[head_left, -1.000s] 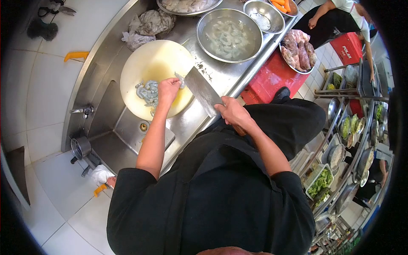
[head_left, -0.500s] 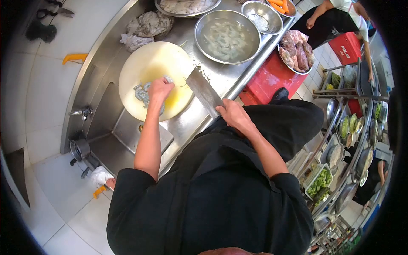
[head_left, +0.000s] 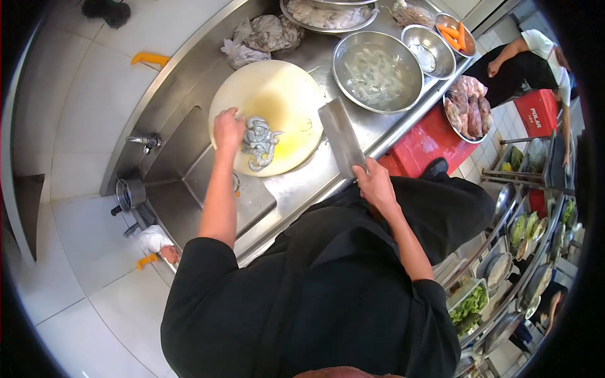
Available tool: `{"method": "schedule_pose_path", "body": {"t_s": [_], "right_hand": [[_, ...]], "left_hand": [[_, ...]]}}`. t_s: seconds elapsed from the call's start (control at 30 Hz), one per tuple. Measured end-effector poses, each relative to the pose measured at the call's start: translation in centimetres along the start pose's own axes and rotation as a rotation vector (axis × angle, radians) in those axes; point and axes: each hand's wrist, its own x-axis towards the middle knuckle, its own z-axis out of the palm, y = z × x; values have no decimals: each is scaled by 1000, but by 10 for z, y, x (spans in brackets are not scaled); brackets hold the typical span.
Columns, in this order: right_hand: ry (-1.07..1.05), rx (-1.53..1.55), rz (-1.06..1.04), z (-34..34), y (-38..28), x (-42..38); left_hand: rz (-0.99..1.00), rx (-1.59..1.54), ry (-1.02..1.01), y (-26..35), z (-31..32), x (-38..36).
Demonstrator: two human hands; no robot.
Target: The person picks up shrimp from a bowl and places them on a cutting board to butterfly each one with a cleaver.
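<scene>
A round, pale yellow cutting board (head_left: 290, 88) lies on the steel counter, with a pile of grey shrimp (head_left: 259, 140) on it. Just left of the pile is my left hand (head_left: 229, 129), over the board's left edge, its fingers curled together; whether anything small is between them is too small to tell. My right hand (head_left: 376, 183) holds a broad cleaver (head_left: 342, 135) by its handle, the blade at the board's right edge. Beyond the blade stands a steel bowl (head_left: 378, 72) of water with pale pieces in it.
A sink (head_left: 195, 170) with a tap (head_left: 148, 142) is at the left. Plastic bags (head_left: 268, 34), a bowl of carrots (head_left: 455, 38) and a bowl of meat (head_left: 467, 107) stand at the back and right. Another person (head_left: 529, 60) is at the upper right, near shelves.
The view has shifted, so the counter appears farther right. My left hand has moved off the shrimp to their left side. The cleaver remains in my right hand.
</scene>
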Motion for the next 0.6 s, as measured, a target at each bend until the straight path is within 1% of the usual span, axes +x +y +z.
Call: {"method": "schedule_pose_path", "body": {"t_s": [0.07, 0.1, 0.2, 0.23, 0.27, 0.33, 0.37, 0.47, 0.53, 0.6], "right_hand": [[31, -72, -99, 9, -1, 2], [-10, -119, -129, 12, -6, 3], [-109, -269, -183, 21, -27, 2], [-138, -325, -186, 22, -34, 1], [-125, -343, -144, 24, -42, 0], [-70, -340, -108, 20, -41, 2], [-50, -340, -92, 19, -40, 3], [103, -353, -72, 7, -25, 3], [195, -354, -66, 0, -14, 1], [203, -286, -65, -9, -9, -2]], "left_hand": [[-3, -12, -112, -25, 1, 3], [0, -19, -168, -32, 1, 6], [2, 35, -226, -34, 2, 14], [1, -5, -186, -31, 2, 16], [0, -46, -146, -28, 2, 17], [-38, -170, -98, -15, 6, 19], [-15, -241, -91, -7, 11, 19], [51, -421, -86, 43, 21, 3], [125, -491, -94, 67, 43, -7], [250, -346, -111, 92, 56, -27]]}}
